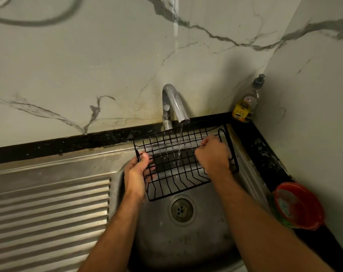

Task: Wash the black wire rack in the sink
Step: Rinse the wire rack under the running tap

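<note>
A: Where is the black wire rack (pixel 183 163)?

B: Held above the steel sink (pixel 186 240), in its far half, tilted so that its near long edge hangs lower than the far one. The drain (pixel 181 210) lies just near of the rack's low edge.

A: And the hands?

B: The left hand (pixel 138 171) takes the rack's left end: the thumb lies over the top of the end frame and the fingers curl under it, so it grips the wire. The right hand (pixel 213 158) is on the right part of the grid, its fingers bent down onto or around the wires. Whether it truly grips them or only presses, I cannot tell, since the back of the hand hides the fingertips.

A: Is water running?

B: Yes. A thin stream (pixel 180 140) drops from the curved chrome tap (pixel 173 103) and passes through the grid between the two hands.

A: What else is around?

B: A ribbed drainboard (pixel 49 213) on the left of the sink. On the dark surface (pixel 264 154) at the right, a soap bottle (pixel 246 104) with a pump stands in the far corner, and a red bowl (pixel 298 206) sits nearer. Marbled white tile (pixel 88 65) covers the wall behind.
</note>
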`<state>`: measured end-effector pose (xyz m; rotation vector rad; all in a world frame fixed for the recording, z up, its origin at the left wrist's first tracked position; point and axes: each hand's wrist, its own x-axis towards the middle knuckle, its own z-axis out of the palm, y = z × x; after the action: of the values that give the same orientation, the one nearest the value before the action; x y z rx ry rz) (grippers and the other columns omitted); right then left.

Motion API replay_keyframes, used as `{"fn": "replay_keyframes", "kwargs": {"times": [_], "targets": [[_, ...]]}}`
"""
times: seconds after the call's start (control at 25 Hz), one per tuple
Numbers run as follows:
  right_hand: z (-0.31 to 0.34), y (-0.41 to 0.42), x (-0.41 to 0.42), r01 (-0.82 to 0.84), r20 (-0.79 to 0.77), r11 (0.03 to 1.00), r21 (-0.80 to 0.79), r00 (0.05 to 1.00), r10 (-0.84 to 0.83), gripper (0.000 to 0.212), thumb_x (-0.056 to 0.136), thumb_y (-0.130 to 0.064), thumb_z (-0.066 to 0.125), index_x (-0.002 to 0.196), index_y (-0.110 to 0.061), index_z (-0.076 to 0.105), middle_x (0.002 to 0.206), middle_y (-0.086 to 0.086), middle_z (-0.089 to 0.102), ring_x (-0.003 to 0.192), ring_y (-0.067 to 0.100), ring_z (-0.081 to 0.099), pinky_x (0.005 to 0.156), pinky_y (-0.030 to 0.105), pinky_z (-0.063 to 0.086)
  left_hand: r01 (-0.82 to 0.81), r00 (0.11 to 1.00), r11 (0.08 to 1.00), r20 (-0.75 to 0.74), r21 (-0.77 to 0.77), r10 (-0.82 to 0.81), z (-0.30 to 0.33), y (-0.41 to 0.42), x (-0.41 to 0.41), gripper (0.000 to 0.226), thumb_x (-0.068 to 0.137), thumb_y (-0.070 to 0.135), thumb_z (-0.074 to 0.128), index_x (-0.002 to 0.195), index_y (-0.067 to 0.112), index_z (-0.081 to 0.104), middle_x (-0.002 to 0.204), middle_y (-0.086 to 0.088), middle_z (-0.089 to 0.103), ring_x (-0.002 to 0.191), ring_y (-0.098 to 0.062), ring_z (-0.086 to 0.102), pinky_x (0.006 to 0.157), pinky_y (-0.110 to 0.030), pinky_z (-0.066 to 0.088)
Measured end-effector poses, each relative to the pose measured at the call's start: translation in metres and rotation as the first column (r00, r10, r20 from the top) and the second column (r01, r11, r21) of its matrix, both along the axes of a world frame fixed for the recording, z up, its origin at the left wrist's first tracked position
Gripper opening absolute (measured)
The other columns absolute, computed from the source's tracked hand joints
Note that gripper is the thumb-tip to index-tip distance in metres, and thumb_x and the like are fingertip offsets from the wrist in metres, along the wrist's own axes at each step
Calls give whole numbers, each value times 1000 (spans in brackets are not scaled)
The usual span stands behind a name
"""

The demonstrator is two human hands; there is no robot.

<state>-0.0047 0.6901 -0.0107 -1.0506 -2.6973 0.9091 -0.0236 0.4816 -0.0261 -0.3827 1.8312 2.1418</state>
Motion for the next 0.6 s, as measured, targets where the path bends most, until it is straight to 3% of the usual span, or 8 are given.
{"fn": "replay_keyframes", "kwargs": {"times": [0.08,0.2,0.32,0.4,0.44,0.48,0.56,0.6], "targets": [[-9,-21,-3,-188,-3,958,216,981,193,49,83,-19,68,128,-17,50,127,9,47,105,18,56,83,31,57,-9,1000,1000,1,-10,9,1,0,1,27,101,37,58,114,17,69,115,-11,74,111,-36,69,99,-53,55],[-19,-57,-8,-552,49,751,361,816,576,67,88,-22,61,149,-27,33,150,4,32,142,32,27,114,47,37,19,1000,1000,-22,-3,-19,1,1,5,36,95,43,63,117,14,69,114,-11,75,109,-36,70,87,-46,56],[-27,-54,-8,-775,168,502,383,593,787,65,98,-26,47,156,-32,17,164,-13,12,150,41,-1,112,47,31,27,999,1000,-47,7,-27,-2,-5,2,51,83,50,66,118,13,71,113,-10,76,108,-34,70,77,-37,54],[-33,-33,-5,-828,190,420,372,511,839,53,99,-24,47,151,-30,35,158,-12,32,150,29,20,112,40,31,-7,999,1000,-31,-13,7,-2,-10,2,41,92,45,66,117,13,70,113,-10,75,108,-34,69,77,-38,56],[-31,-23,-3,-800,87,504,325,556,827,43,99,-21,49,141,-27,52,147,-7,50,139,21,43,112,36,39,-15,1000,1000,-18,-18,15,-3,-11,4,36,96,41,63,118,12,70,113,-10,75,108,-34,69,79,-41,57],[-26,-16,-2,-709,-36,661,245,675,737,32,98,-20,51,127,-25,65,129,-3,66,116,15,63,101,33,51,-16,1000,1000,-6,-10,16,-4,-12,7,33,99,38,60,117,12,69,113,-12,75,107,-35,70,83,-44,57],[-15,-3,-4,-359,-146,918,166,912,383,23,98,-21,49,99,-22,72,94,-1,73,77,12,68,67,28,57,-14,999,1000,30,9,13,-5,-11,14,25,101,32,57,113,13,69,117,-15,73,106,-36,69,91,-51,55],[-13,-1,-5,-173,-182,968,181,961,206,21,97,-21,48,95,-21,69,92,1,69,74,14,66,62,27,55,-13,999,1000,45,16,12,-3,-10,17,22,102,30,56,111,15,68,118,-16,72,104,-35,69,95,-52,54]]}}
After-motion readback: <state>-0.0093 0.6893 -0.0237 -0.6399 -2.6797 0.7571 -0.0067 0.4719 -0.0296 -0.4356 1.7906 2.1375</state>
